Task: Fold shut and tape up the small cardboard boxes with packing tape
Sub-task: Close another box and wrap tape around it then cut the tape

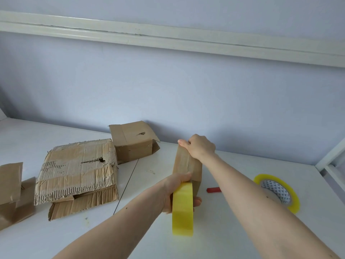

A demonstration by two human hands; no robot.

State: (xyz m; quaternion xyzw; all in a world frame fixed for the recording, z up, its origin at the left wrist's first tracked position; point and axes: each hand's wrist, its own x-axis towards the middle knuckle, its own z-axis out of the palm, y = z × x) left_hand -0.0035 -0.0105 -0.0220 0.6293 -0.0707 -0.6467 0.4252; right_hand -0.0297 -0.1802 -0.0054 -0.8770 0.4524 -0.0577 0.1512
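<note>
A small brown cardboard box [184, 161] stands on the white table in the middle of the view, its flaps folded shut. My right hand [200, 146] presses down on its far top edge. My left hand [175, 191] grips a yellow roll of packing tape [182, 210] held on edge against the box's near side. Whether a strip runs from the roll onto the box is hard to tell.
A large torn cardboard box [78, 171] lies at the left, a smaller box [133, 141] behind it by the wall, and cardboard pieces [13, 189] at the far left. A second tape roll [278, 191] and a red item [213, 189] lie to the right. A white frame [330, 157] borders the table's right end.
</note>
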